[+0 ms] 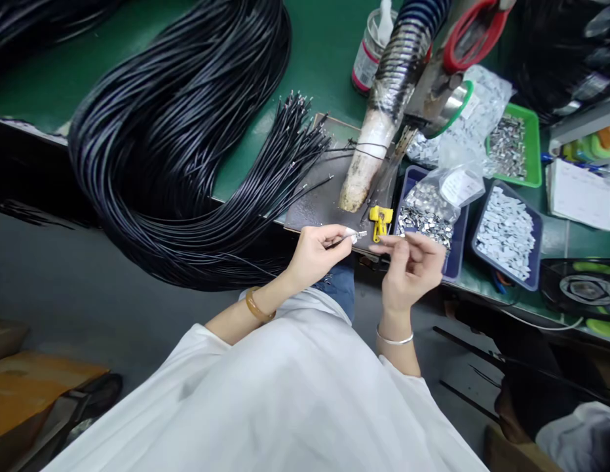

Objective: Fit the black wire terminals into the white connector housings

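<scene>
The left hand [317,252] is pinched closed, thumb against forefinger, on the end of a thin black cable [339,242] with a small metal piece [362,234] at its tip. The right hand [410,269] is loosely curled just across from that tip, thumb near the fingers; its fingertips are blurred, so I cannot tell whether it holds anything small.

Both hands are at the near edge of the green surface [329,56], above the person's lap, with a narrow gap between them. Just beyond that gap a yellow clip [381,219] sits at the front of a dark board [309,190], and a hose [366,157] with a whitish, stained end slants down over the board. To the right, close to the right hand, is a blue tray [457,262] of metal pieces, then a tray [533,272] of white pieces, with a green tray [533,141] farther back. On the left, a thick bundle of black cables [187,131] spills over the edge. Green shows between the bundle and a jar [366,62].

The held cable's run is hidden by the left hand. The right hand covers part of the blue tray, a plastic bag [462,187] covers more, and a reel [587,288] is cut off at the right.
</scene>
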`<state>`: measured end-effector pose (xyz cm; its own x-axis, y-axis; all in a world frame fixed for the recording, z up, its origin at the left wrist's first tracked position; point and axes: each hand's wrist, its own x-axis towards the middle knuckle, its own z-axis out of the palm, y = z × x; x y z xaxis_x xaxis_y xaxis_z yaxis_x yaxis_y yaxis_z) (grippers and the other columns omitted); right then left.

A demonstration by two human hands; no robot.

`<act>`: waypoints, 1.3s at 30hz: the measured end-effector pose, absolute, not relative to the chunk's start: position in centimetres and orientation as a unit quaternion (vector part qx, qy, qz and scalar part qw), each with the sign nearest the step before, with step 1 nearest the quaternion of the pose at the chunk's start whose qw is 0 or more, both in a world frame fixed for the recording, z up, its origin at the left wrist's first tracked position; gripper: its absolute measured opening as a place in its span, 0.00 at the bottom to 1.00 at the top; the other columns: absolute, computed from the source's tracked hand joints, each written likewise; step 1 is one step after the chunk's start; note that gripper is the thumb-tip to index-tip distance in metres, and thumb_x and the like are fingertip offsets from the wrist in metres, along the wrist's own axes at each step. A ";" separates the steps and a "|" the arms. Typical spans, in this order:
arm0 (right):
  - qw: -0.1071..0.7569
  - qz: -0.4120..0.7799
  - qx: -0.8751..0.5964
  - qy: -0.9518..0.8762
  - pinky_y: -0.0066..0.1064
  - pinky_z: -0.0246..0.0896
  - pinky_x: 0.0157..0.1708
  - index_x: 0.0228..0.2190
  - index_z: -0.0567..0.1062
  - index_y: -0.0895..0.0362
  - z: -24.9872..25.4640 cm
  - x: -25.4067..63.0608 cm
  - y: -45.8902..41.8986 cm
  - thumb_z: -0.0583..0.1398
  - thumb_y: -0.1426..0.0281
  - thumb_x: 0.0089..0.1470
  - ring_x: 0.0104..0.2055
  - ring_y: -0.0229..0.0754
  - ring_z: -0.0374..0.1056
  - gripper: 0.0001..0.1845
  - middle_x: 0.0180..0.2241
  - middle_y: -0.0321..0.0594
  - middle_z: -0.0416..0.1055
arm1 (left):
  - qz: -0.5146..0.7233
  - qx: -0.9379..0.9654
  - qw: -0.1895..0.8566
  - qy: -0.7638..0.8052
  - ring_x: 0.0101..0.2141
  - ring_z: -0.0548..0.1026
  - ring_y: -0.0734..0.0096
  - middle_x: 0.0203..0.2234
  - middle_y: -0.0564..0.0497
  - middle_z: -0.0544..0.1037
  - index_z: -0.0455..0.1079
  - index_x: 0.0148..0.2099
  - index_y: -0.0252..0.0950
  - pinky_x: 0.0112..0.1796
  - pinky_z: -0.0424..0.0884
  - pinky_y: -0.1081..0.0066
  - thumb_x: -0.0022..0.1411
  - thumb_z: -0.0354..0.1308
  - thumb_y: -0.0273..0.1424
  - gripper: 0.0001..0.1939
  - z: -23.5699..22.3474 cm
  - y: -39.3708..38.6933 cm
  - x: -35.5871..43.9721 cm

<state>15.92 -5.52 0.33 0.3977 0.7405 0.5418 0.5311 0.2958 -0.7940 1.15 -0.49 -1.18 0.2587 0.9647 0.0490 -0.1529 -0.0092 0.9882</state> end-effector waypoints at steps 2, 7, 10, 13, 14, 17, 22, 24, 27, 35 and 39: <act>0.546 0.052 -0.584 -0.599 0.31 0.76 0.37 0.41 0.74 0.52 0.1 15.7 -5.4 0.61 0.74 0.60 0.37 0.38 0.79 0.08 0.38 0.36 0.81 | 0.472 0.552 0.568 0.388 0.21 0.61 0.81 0.18 0.56 0.66 0.77 0.32 0.31 0.24 0.58 0.77 0.59 0.61 0.30 0.08 -1.1 -0.3 1.3; 0.491 -0.014 -0.545 -0.679 0.35 0.75 0.45 0.37 0.75 0.53 -0.5 15.3 -4.7 0.64 0.78 0.56 0.44 0.40 0.78 0.09 0.41 0.39 0.80 | 0.474 0.553 0.569 0.381 0.21 0.55 0.83 0.18 0.58 0.62 0.73 0.30 0.31 0.22 0.52 0.79 0.58 0.59 0.27 0.06 -0.5 0.2 1.7; 0.512 0.002 -0.553 -0.657 0.34 0.74 0.43 0.36 0.75 0.53 -0.8 15.2 -4.2 0.63 0.77 0.56 0.43 0.40 0.77 0.08 0.40 0.38 0.79 | 0.471 0.550 0.573 0.384 0.20 0.54 0.83 0.18 0.59 0.59 0.69 0.28 0.32 0.21 0.51 0.79 0.57 0.58 0.28 0.07 -0.4 0.5 2.0; 0.524 0.027 -0.558 -0.642 0.34 0.74 0.44 0.35 0.75 0.53 -1.1 15.1 -3.9 0.63 0.77 0.56 0.43 0.39 0.77 0.07 0.40 0.38 0.79 | 0.464 0.555 0.567 0.395 0.21 0.54 0.82 0.18 0.59 0.57 0.67 0.27 0.33 0.22 0.52 0.79 0.58 0.58 0.28 0.08 -0.5 0.6 2.2; 0.528 0.033 -0.558 -0.639 0.34 0.74 0.44 0.35 0.75 0.53 -1.2 15.1 -3.8 0.63 0.77 0.56 0.43 0.39 0.77 0.07 0.40 0.38 0.79 | 0.462 0.556 0.563 0.400 0.21 0.54 0.82 0.18 0.59 0.57 0.67 0.27 0.33 0.23 0.52 0.78 0.58 0.57 0.28 0.08 -0.5 0.7 2.2; 0.533 0.034 -0.560 -0.634 0.36 0.73 0.44 0.35 0.75 0.52 -1.1 15.0 -3.6 0.64 0.76 0.56 0.43 0.39 0.76 0.07 0.39 0.37 0.79 | 0.459 0.564 0.552 0.408 0.22 0.55 0.81 0.18 0.59 0.58 0.67 0.28 0.34 0.23 0.53 0.78 0.60 0.57 0.29 0.08 -0.4 0.7 2.2; 0.516 0.017 -0.564 -0.644 0.40 0.74 0.44 0.35 0.75 0.51 -0.6 15.0 -3.6 0.63 0.74 0.57 0.44 0.42 0.77 0.05 0.40 0.39 0.79 | 0.460 0.584 0.535 0.401 0.21 0.52 0.81 0.18 0.59 0.56 0.67 0.29 0.34 0.23 0.49 0.76 0.61 0.57 0.29 0.08 -0.4 0.6 2.1; 0.513 0.011 -0.554 -0.656 0.38 0.76 0.43 0.35 0.74 0.52 -0.7 15.0 -3.8 0.63 0.74 0.56 0.44 0.41 0.77 0.06 0.41 0.39 0.79 | 0.456 0.577 0.547 0.399 0.20 0.52 0.81 0.18 0.59 0.56 0.67 0.30 0.35 0.23 0.50 0.75 0.62 0.57 0.30 0.08 -0.5 0.6 2.0; 0.515 0.009 -0.543 -0.663 0.37 0.76 0.42 0.35 0.73 0.52 -0.8 15.1 -4.1 0.63 0.75 0.56 0.43 0.41 0.78 0.06 0.41 0.40 0.80 | 0.442 0.553 0.584 0.397 0.21 0.52 0.81 0.18 0.59 0.55 0.67 0.29 0.35 0.23 0.50 0.75 0.61 0.57 0.30 0.08 -0.6 0.5 1.9; 0.477 0.063 -0.582 -0.656 0.29 0.74 0.38 0.36 0.74 0.53 0.3 16.0 -4.6 0.62 0.73 0.59 0.37 0.37 0.76 0.03 0.34 0.36 0.78 | 0.424 0.571 0.581 0.397 0.22 0.56 0.81 0.20 0.58 0.60 0.71 0.34 0.33 0.25 0.54 0.76 0.62 0.59 0.31 0.06 -0.3 -0.8 1.5; 0.517 0.134 -0.589 -0.606 0.28 0.74 0.36 0.34 0.73 0.53 0.2 16.4 -4.8 0.62 0.70 0.60 0.36 0.36 0.76 0.02 0.32 0.34 0.76 | 0.413 0.523 0.649 0.368 0.20 0.62 0.82 0.21 0.55 0.70 0.73 0.36 0.33 0.23 0.58 0.77 0.61 0.63 0.35 0.09 -0.4 -1.4 0.5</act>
<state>16.37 -4.81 0.17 0.2287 0.8529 0.4693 0.5756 0.2703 -0.7718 0.48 -1.38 -0.35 0.3885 0.9203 -0.0453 -0.1513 0.1122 0.9821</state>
